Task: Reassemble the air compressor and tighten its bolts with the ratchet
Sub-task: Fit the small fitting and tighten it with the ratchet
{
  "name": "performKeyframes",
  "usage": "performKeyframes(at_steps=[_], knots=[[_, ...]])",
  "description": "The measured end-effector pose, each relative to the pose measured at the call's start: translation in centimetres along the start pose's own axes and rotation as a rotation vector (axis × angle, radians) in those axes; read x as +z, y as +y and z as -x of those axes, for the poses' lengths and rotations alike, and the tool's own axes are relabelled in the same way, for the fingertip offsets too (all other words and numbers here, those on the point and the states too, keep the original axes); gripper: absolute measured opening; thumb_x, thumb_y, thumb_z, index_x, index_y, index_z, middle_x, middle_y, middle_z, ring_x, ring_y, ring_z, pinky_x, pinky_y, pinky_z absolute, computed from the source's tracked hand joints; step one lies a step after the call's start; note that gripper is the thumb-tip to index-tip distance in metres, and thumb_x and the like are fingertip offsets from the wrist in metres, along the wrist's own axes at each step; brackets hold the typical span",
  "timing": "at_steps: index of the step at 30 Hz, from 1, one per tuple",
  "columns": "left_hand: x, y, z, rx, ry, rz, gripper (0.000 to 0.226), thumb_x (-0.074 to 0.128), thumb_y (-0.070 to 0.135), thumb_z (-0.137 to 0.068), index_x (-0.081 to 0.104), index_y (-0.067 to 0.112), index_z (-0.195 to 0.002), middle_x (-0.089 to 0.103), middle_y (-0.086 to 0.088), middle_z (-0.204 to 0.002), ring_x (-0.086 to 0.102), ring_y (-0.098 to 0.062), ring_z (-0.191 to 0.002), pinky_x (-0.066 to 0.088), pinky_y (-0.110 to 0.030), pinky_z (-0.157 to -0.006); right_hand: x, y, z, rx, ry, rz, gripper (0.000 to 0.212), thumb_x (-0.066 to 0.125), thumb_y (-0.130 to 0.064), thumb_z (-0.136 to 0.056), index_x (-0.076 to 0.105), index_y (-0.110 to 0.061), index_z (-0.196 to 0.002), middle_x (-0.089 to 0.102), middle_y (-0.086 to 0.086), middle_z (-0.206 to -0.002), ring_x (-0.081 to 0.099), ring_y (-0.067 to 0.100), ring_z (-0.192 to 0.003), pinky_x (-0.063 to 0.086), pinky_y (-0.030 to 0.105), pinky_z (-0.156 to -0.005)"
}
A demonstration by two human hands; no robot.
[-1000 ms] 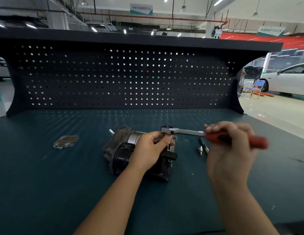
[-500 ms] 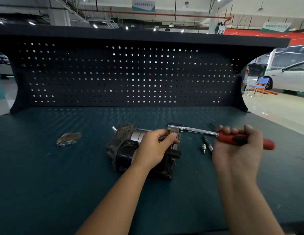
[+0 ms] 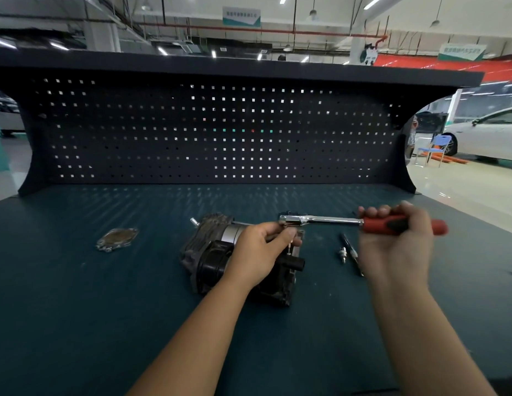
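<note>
The dark air compressor [image 3: 209,258] lies on its side in the middle of the bench. My left hand [image 3: 260,250] lies over its top right part, fingers curled around the ratchet's socket and extension just under the chrome head. The ratchet [image 3: 320,220] runs level from that head to the right. My right hand [image 3: 394,238] grips its red handle, whose end sticks out past my fingers. The bolt under the socket is hidden by my left hand.
A round metal cover plate [image 3: 117,238] lies to the left of the compressor. A loose bolt [image 3: 342,254] and a thin dark rod [image 3: 352,254] lie between compressor and right hand. The perforated back panel [image 3: 220,132] closes the far side of the teal bench [image 3: 77,310].
The ratchet handle has swung slightly away from me, so it lies more level. My left hand has stayed on the socket and compressor.
</note>
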State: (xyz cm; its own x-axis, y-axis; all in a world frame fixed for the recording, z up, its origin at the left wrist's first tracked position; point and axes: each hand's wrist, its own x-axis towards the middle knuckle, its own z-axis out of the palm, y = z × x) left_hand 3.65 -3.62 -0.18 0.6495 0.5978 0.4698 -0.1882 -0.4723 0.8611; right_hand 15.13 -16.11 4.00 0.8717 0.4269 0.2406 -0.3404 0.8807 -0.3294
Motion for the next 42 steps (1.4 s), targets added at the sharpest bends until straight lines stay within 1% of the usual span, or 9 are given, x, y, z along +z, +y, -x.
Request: performKeyframes(at_steps=[6,11,16,20,23,26,30,33,42], knots=[[0.1,0.1,0.0,-0.001,-0.016,-0.042,0.015,0.056,0.028,-0.094,0.07,0.026,-0.087,0.074,0.011,-0.085,0.065,0.005,-0.086,0.043,-0.004,-0.075,-1.1,1.8,-4.0,0.261,0.306,-0.191,0.025,0.05,-0.01,-0.09,0.043,-0.015,-0.067,0.047,-0.003,-0.046,0.047,0.011,-0.038,0.048,0.027,-0.064],[0.2,-0.2,-0.2,-0.021,-0.013,-0.033,0.014,0.056,0.027,-0.094,0.067,0.028,-0.085,0.074,0.012,-0.081,0.066,0.004,-0.082,0.045,-0.005,-0.073,-1.0,0.9,0.4,-0.036,0.122,-0.067,0.026,0.046,-0.013,-0.092,0.042,-0.016,-0.067,0.045,-0.002,-0.055,0.048,0.013,-0.048,0.05,0.022,-0.061],[0.4,-0.2,-0.3,-0.007,-0.025,-0.027,0.012,0.06,0.022,-0.091,0.068,0.027,-0.083,0.073,0.009,-0.08,0.068,-0.003,-0.084,0.05,-0.016,-0.08,0.0,1.9,6.8,-0.432,-0.084,0.185,0.027,0.049,-0.002,-0.083,0.057,-0.018,-0.063,0.057,0.0,-0.063,0.057,0.016,-0.065,0.052,0.031,-0.077],[0.4,-0.2,-0.2,0.012,-0.004,-0.018,0.012,0.067,0.018,-0.086,0.067,0.027,-0.078,0.071,0.015,-0.074,0.065,0.002,-0.075,0.047,-0.009,-0.069,-0.3,3.6,9.7,-0.693,-0.272,0.473,0.012,0.055,-0.006,-0.08,0.057,-0.014,-0.072,0.065,-0.002,-0.073,0.064,0.018,-0.075,0.051,0.033,-0.084],[0.2,-0.1,-0.2,-0.009,-0.002,0.011,0.011,0.066,0.018,-0.087,0.07,0.024,-0.078,0.073,0.009,-0.078,0.067,-0.002,-0.079,0.047,-0.008,-0.072,-1.0,2.6,8.2,-0.625,-0.32,0.497,0.009,0.056,-0.01,-0.08,0.056,-0.011,-0.07,0.065,-0.001,-0.071,0.063,0.021,-0.074,0.051,0.034,-0.082],[-0.1,-0.2,-0.1,-0.03,-0.002,0.036,0.01,0.064,0.021,-0.088,0.073,0.023,-0.083,0.075,0.007,-0.082,0.068,-0.001,-0.083,0.046,-0.006,-0.073,-0.7,0.6,4.4,-0.344,-0.275,0.309,0.017,0.057,-0.013,-0.08,0.059,-0.019,-0.064,0.061,0.001,-0.062,0.061,0.019,-0.065,0.053,0.034,-0.076],[-0.2,-0.1,0.0,-0.034,-0.019,0.051,0.011,0.063,0.023,-0.09,0.072,0.024,-0.084,0.075,0.007,-0.083,0.067,0.002,-0.083,0.046,-0.007,-0.074,-0.4,0.3,-2.3,0.168,0.106,-0.013,0.029,0.05,-0.016,-0.093,0.049,-0.016,-0.064,0.05,-0.002,-0.05,0.052,0.012,-0.044,0.05,0.028,-0.066],[0.0,0.0,-0.1,-0.042,-0.024,0.019,0.013,0.06,0.025,-0.092,0.07,0.026,-0.084,0.074,0.009,-0.082,0.066,0.004,-0.084,0.044,-0.005,-0.075,-0.6,2.1,-4.9,0.336,0.3,-0.166,0.029,0.051,-0.011,-0.094,0.041,-0.015,-0.067,0.045,-0.002,-0.042,0.044,0.008,-0.037,0.048,0.025,-0.062],[0.4,-0.4,-0.4,-0.039,-0.008,-0.039,0.014,0.062,0.029,-0.089,0.069,0.024,-0.079,0.073,0.011,-0.076,0.067,0.001,-0.077,0.047,-0.007,-0.071,-0.2,1.1,1.6,-0.148,0.17,-0.013,0.024,0.046,-0.008,-0.095,0.043,-0.015,-0.072,0.046,-0.003,-0.057,0.048,0.011,-0.049,0.051,0.022,-0.06]])
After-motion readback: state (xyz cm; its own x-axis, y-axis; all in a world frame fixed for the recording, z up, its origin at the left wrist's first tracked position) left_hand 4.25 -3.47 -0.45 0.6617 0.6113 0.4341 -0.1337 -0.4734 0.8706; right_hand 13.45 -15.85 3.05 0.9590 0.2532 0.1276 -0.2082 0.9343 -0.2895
